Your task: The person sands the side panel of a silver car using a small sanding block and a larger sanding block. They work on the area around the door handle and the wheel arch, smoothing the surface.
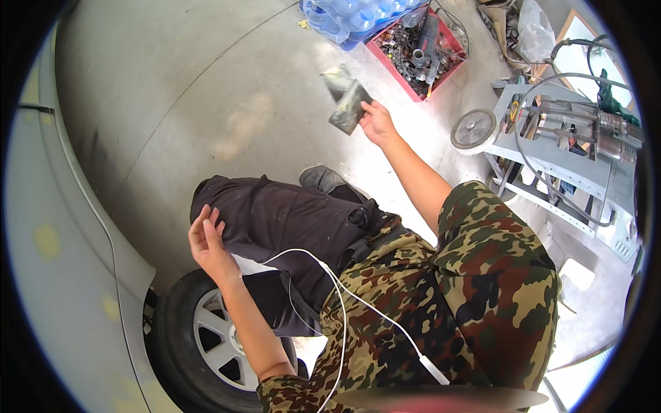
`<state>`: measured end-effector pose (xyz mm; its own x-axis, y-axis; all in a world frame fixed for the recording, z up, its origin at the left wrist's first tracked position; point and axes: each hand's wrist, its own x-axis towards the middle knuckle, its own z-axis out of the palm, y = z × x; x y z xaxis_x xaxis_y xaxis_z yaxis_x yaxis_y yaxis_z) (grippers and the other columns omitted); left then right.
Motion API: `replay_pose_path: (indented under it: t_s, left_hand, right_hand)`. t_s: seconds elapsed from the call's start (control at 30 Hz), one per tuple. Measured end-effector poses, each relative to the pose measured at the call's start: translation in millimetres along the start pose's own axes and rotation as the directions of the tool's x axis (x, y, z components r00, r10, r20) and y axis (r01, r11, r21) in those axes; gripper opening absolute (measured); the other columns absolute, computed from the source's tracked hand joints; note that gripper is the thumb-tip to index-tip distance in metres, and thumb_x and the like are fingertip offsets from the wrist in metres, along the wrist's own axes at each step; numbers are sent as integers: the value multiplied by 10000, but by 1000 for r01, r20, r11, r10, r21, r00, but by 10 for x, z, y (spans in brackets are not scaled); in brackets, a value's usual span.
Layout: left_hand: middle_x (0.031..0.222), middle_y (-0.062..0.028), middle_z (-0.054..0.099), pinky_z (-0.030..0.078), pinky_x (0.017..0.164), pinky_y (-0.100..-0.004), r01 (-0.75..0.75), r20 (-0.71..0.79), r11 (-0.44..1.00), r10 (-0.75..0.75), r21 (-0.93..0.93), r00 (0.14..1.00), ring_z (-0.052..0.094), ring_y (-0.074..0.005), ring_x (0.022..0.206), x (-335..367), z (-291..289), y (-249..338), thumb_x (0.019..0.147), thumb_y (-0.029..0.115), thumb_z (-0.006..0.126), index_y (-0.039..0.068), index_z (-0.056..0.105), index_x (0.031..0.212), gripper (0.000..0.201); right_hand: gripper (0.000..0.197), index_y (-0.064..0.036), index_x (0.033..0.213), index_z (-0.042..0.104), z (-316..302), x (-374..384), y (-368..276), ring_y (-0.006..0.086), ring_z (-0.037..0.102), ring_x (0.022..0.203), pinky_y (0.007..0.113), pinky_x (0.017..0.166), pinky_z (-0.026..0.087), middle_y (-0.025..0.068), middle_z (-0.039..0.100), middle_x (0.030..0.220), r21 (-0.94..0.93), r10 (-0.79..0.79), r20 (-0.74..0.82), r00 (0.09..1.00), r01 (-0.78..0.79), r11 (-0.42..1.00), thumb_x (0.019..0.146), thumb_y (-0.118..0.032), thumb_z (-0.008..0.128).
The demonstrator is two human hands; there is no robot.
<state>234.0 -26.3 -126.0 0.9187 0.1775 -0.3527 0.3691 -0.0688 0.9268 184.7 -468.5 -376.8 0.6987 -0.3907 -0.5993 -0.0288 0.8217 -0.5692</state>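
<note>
My right hand is stretched out over the floor, its thumb and fingers pinching the edge of a folded dark grey sheet. This sheet looks like worn sandpaper with pale smears, and its far part is blurred. My left hand is raised beside my dark-trousered knee, above the wheel, with loosely bent fingers apart and nothing in them. To its left stands a pale car body panel with yellowish patches; neither hand touches it.
A car wheel sits at lower left. Beyond my right hand are a red box of small parts and tools and shrink-wrapped blue bottles. A grey tool cart with hoses stands at right. A white cable crosses my lap.
</note>
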Motion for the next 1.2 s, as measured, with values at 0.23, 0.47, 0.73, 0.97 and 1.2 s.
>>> replay_pose_path:
  t_s: [0.23, 0.47, 0.73, 0.97, 1.2]
  left_hand:
    - [1440, -130, 667, 554, 994, -310, 54, 0, 999, -54, -3, 999, 691, -223, 1262, 173, -123, 113, 1134, 224, 605, 15, 607, 1338, 291]
    - [1402, -134, 694, 532, 886, -269, 27, 90, 997, -34, 74, 995, 709, -192, 1194, 441, 83, 299, 1125, 218, 620, 13, 624, 1332, 292]
    - [1382, -147, 701, 531, 872, -254, 36, 87, 997, -41, 62, 995, 712, -186, 1175, 423, -5, 277, 1121, 202, 623, -1, 623, 1346, 303]
    - [1365, -147, 705, 561, 894, -256, 85, -8, 996, -85, -35, 996, 719, -183, 1161, 304, -202, 246, 1124, 182, 618, -7, 619, 1345, 290]
    - [1372, -140, 703, 567, 896, -253, 89, -14, 995, -89, -47, 996, 721, -183, 1163, 287, -221, 238, 1126, 197, 621, 4, 618, 1346, 294]
  right_hand:
    - [252, -38, 1269, 631, -754, 312, -34, 261, 677, 1128, 444, 1061, 538, 113, 711, 1204, 215, -113, -362, 925, 201, 956, 1032, 41, 597]
    - [263, -125, 1282, 587, -1003, 581, -103, 261, 640, 1132, 537, 1028, 505, 88, 661, 1231, 246, -81, -627, 775, 296, 923, 1044, -15, 610]
    - [366, -136, 1342, 592, -1114, 771, -217, 273, 628, 1121, 509, 859, 541, 83, 666, 1220, 3, -69, -807, 587, 122, 993, 1001, -51, 695]
    - [465, -98, 1362, 647, -1043, 738, -257, 280, 628, 978, 458, 677, 539, 118, 691, 1153, -225, -170, -867, 469, -62, 972, 927, -119, 811]
    - [418, -69, 1333, 635, -1258, 707, -163, 216, 586, 646, 408, 605, 553, 89, 676, 955, -171, -163, -827, 538, 35, 985, 949, -90, 798]
